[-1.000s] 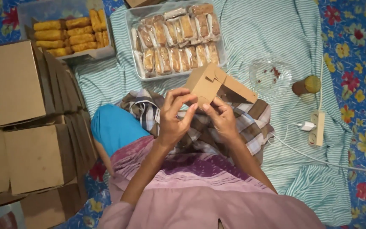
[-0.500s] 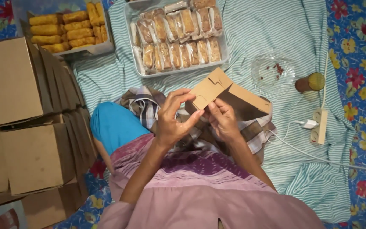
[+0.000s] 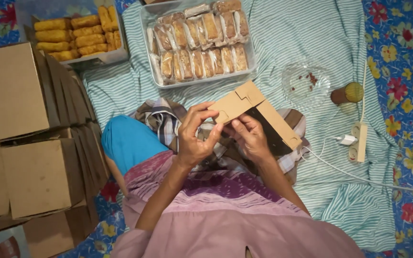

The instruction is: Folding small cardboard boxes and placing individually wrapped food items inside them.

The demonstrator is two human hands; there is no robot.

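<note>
A small brown cardboard box (image 3: 244, 102), half folded, is held over my lap in both hands. My left hand (image 3: 196, 136) pinches its near left edge between thumb and fingers. My right hand (image 3: 249, 136) grips it from below, fingers at the flap. The box's open side (image 3: 268, 129) faces right and shows a dark inside. Beneath it lies a checked cloth (image 3: 166, 119) on my lap.
A clear tray of wrapped cakes (image 3: 199, 43) and a tub of golden fried rolls (image 3: 75, 36) sit beyond. Stacks of folded brown boxes (image 3: 25, 134) stand at left. At right are a glass dish (image 3: 307, 83), a small jar (image 3: 347, 93), and a power strip (image 3: 358, 143) with cable.
The box has turned and opened out, its long side swinging down to the right. Both hands stayed on it and shifted slightly lower.
</note>
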